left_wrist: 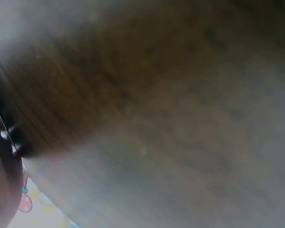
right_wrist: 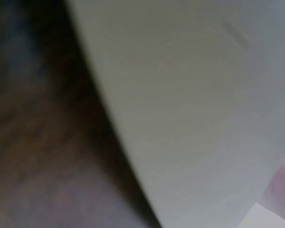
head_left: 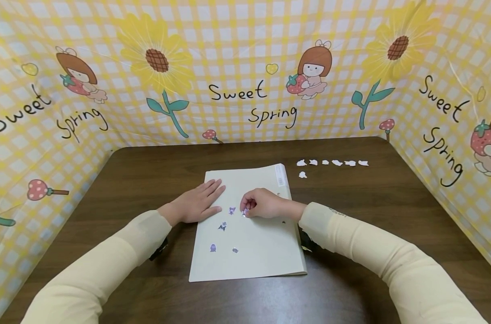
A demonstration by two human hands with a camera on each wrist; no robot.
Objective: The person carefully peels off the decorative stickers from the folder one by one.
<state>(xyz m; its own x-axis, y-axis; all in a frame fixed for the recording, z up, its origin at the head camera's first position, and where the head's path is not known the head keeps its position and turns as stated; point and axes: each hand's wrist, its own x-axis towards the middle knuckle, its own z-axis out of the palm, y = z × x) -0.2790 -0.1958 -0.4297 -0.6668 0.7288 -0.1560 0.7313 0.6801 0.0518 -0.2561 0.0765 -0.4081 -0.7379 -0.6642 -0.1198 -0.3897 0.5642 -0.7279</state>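
Observation:
A cream-coloured folder [head_left: 265, 252] lies on the dark table. My left hand [head_left: 197, 201] rests on its left edge, palm down with fingers spread. Over the middle of the folder, my right hand [head_left: 265, 203] pinches a small purple sticker [head_left: 245, 213] between thumb and fingertips, close to the surface. Just left of it is another purple sticker [head_left: 231, 210]. A dark purple character sticker [head_left: 222, 227], a rounded purple sticker [head_left: 213, 248] and a tiny one [head_left: 235, 250] lie lower down. The right wrist view mostly shows the blurred folder [right_wrist: 180, 114].
Several white cut-out pieces [head_left: 337, 163] form a row on the table at the back right, with one more piece [head_left: 302, 175] in front. A white label [head_left: 279, 175] marks the folder's upper right corner. Yellow checked cloth [head_left: 237, 54] walls the table's back and sides.

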